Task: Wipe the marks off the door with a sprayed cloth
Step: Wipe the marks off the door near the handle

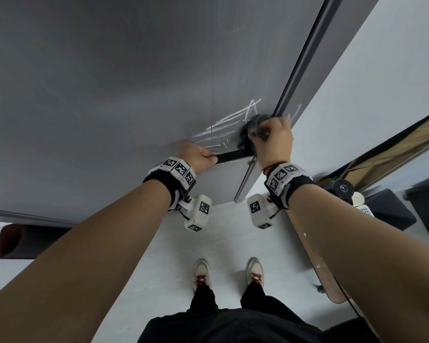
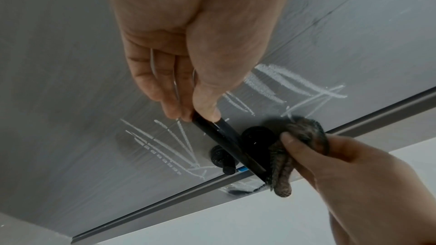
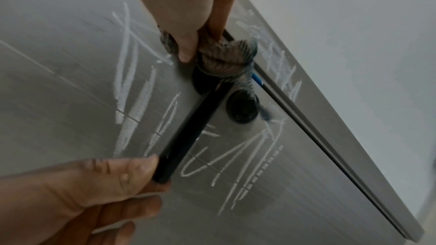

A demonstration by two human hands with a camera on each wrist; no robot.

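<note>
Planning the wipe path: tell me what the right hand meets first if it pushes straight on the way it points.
Most likely the door itself: the right hand already bunches the cloth against it, beside the handle.

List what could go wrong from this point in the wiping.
1. The left hand holds the end of the black door handle; pressing it down could unlatch the door mid-wipe.
2. The cloth in the right hand is bunched against the handle's base, so it may snag there.
3. Chalk marks run under the handle and are easily missed.
</note>
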